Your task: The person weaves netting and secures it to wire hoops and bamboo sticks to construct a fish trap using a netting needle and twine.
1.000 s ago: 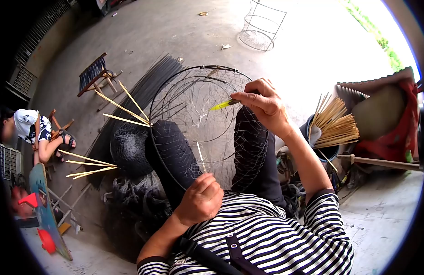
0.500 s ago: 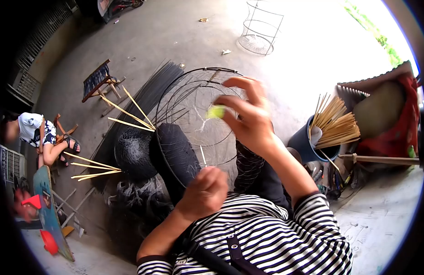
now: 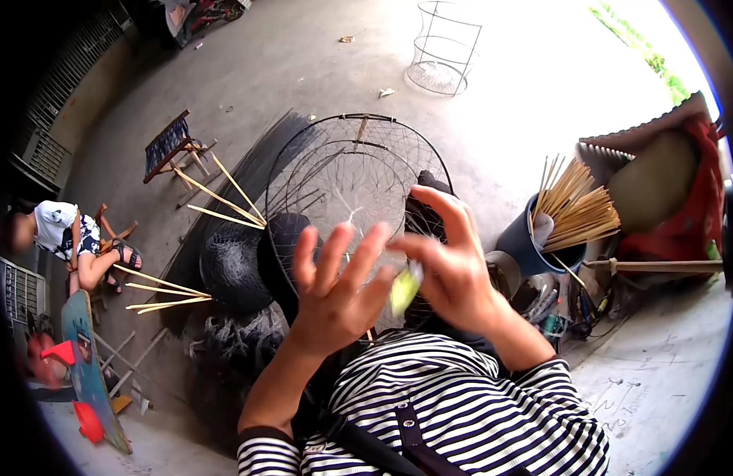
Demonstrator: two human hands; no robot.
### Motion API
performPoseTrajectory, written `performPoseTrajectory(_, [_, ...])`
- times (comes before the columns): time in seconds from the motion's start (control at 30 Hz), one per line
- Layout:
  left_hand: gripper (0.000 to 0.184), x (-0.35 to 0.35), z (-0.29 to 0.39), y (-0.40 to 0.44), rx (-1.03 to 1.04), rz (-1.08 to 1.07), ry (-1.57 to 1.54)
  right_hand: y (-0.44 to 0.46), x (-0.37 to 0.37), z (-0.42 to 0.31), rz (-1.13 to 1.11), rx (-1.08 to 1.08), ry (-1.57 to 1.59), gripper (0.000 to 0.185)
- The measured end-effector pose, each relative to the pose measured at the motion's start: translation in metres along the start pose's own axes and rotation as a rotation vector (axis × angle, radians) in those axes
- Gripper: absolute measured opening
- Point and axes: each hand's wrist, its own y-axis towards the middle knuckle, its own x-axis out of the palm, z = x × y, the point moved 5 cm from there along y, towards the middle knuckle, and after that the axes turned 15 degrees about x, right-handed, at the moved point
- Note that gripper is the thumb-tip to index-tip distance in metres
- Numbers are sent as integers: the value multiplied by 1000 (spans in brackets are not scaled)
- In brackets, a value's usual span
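Note:
My left hand point(image 3: 334, 297) is raised above my lap with its fingers spread and nothing visible in them. Close to its right, my right hand point(image 3: 453, 274) is blurred by motion, and a yellow-green tool point(image 3: 404, 290) hangs at its fingers. Beyond both hands, a round wire frame with netting point(image 3: 362, 117) rests on my knees. White thread point(image 3: 352, 214) shows in the middle of the netting. My hands hide the near part of the frame.
A blue bucket point(image 3: 513, 242) of bamboo sticks point(image 3: 579, 208) stands at right. At left are a folding stool point(image 3: 166, 147), a seated person point(image 3: 61, 230), a teal board point(image 3: 89, 369) and dark wires point(image 3: 223, 178). Another wire frame point(image 3: 438, 63) stands farther off.
My right hand has come down and toward my left hand with the yellow-green tool. My left hand has risen slightly and opened from its closed grip near the white stick.

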Motion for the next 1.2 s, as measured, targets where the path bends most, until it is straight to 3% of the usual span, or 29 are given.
performPoseTrajectory(0.07, [6,28,8,2,135,-35,-166,-24,-31,-26,45,-137,69,25])
performPoseTrajectory(0.1, [5,39,13,-1,184,-140,-247,-51,-38,16,-138,40,466,23])
performPoseTrajectory(0.17, [5,54,23,-22,219,-259,-379,-63,-88,59,-144,108,1166,43])
performPoseTrajectory(0.2, [14,53,27,-43,195,-235,-433,-57,-122,87,209,272,1285,43])
performPoseTrajectory(0.23, [15,47,28,-61,149,-227,-455,-59,-159,136,387,338,1378,39])
performPoseTrajectory(0.27, [16,41,31,-74,99,-224,-483,-75,-184,170,776,623,891,32])
performPoseTrajectory(0.33, [16,32,41,-74,96,-240,-455,-75,-144,180,683,729,560,20])
performPoseTrajectory(0.37, [16,33,42,-76,77,-215,-442,-60,-110,157,481,632,326,19])
performPoseTrajectory(0.43, [16,33,39,-75,50,-244,-406,-36,-38,106,175,303,-91,33])
performPoseTrajectory(0.53, [13,28,41,-73,25,-254,-372,-18,11,75,63,172,-346,44])
performPoseTrajectory(0.8, [10,26,38,-71,-3,-232,-386,-23,49,68,12,106,-496,53])
performPoseTrajectory(1.2, [10,24,37,-70,-34,-203,-445,-5,53,66,10,78,-261,41])
